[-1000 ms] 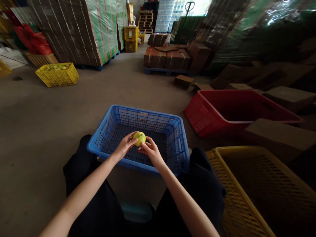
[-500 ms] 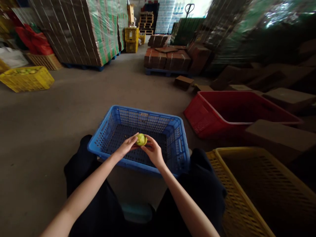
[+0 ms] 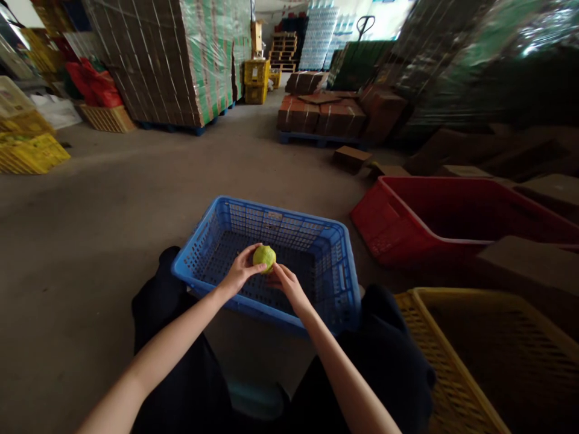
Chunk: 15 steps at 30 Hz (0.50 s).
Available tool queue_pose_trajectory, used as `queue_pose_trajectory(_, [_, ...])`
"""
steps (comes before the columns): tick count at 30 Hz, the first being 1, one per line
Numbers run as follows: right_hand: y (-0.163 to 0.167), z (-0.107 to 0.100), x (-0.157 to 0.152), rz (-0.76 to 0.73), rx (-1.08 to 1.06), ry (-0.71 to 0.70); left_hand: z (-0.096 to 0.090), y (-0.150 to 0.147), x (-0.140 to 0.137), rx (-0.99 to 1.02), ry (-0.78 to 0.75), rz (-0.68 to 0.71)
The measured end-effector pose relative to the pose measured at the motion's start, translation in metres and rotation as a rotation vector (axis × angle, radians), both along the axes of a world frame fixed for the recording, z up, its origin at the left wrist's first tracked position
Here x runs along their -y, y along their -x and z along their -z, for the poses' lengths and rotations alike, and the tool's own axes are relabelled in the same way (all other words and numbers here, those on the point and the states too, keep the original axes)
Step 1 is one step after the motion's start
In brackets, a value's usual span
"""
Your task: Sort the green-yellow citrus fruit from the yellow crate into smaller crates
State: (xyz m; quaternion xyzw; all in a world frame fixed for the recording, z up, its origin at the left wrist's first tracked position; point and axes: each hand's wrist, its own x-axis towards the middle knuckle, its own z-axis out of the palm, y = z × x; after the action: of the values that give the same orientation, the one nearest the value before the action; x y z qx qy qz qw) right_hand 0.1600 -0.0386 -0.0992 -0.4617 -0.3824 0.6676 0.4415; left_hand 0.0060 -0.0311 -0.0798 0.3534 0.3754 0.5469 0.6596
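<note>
A round yellow-green citrus fruit [image 3: 265, 257] is held over the blue plastic crate [image 3: 337, 241]. My left hand [image 3: 239, 271] grips it from the left, thumb across the near side and fingers behind. From the lower right, my right hand [image 3: 289, 286] reaches in with stretched fingers, their tips at the fruit's edge and partly blurred. The crate sits between my knees, with slotted walls and a perforated floor carrying a few small dark scraps.
At right stand a red tub [image 3: 384, 232] and a yellow crate [image 3: 446, 343], with cardboard boxes [image 3: 350, 158] beyond. Yellow crates of fruit [image 3: 34, 155] are at far left. Wrapped pallet stacks [image 3: 149, 60] and brown cartons on a blue pallet [image 3: 321, 114] stand farther back.
The fruit has been turned so that another side faces me. My right thumb and finger have loosened from around it, while my left hand keeps hold. The view has shifted slightly left.
</note>
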Motion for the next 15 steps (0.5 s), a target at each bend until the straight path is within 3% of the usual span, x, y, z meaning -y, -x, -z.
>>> queue_pose_trajectory(6, [0.007, -0.002, 0.004, -0.183, -0.187, 0.155, 0.001, 0.003, 0.002, -0.056, -0.125, 0.078])
queue_pose_trajectory(10, [0.009, -0.012, 0.008, -0.092, -0.202, 0.13, -0.006, 0.002, 0.005, -0.077, -0.126, 0.171])
queue_pose_trajectory(15, [0.009, -0.015, 0.009, 0.03, -0.11, -0.011, 0.003, -0.001, 0.003, -0.176, -0.043, 0.092])
